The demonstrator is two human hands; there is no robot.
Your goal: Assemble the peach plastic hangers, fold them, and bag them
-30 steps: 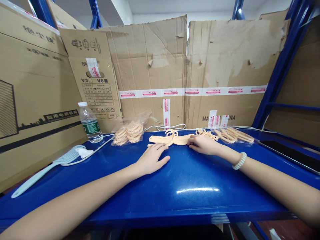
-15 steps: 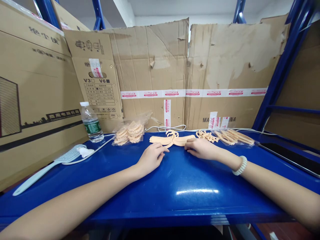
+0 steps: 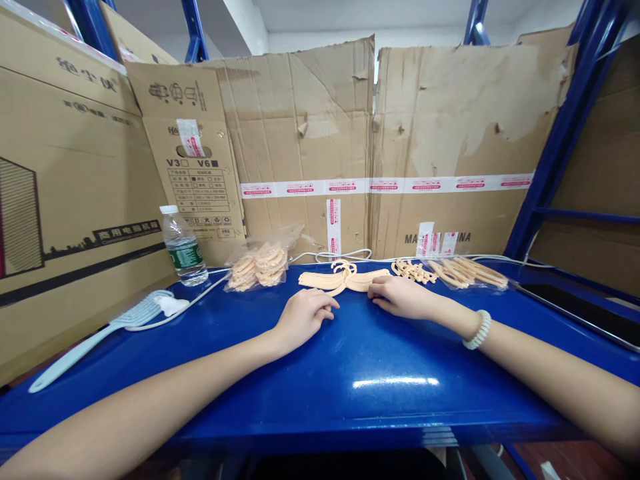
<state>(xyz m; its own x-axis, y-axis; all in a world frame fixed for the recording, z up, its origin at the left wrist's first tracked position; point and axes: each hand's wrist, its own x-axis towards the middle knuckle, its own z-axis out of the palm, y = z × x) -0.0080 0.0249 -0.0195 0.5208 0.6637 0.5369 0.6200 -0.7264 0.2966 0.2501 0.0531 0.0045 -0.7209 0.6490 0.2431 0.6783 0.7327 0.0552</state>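
Observation:
A small stack of peach-coloured clothes hangers lies on the blue table, with their hooks toward the back. Just in front of the stack's left half, my left hand rests on the table. Its fingers are loosely bent and a little apart, and nothing shows in them. My right hand, with a pale coiled band on the wrist, lies by the right end of the hangers. Its fingers curl loosely downward with gaps between them, and I see nothing held. Whether its fingertips touch the hangers I cannot tell.
Peach hooks lie in a pile behind my right hand, beside bagged peach strips. Left are a clear bag of peach parts, a water bottle and a hairbrush. A black phone lies right. Cardboard stands behind.
The camera view has shifted very slightly. Both hands and the hangers stay in nearly the same place.

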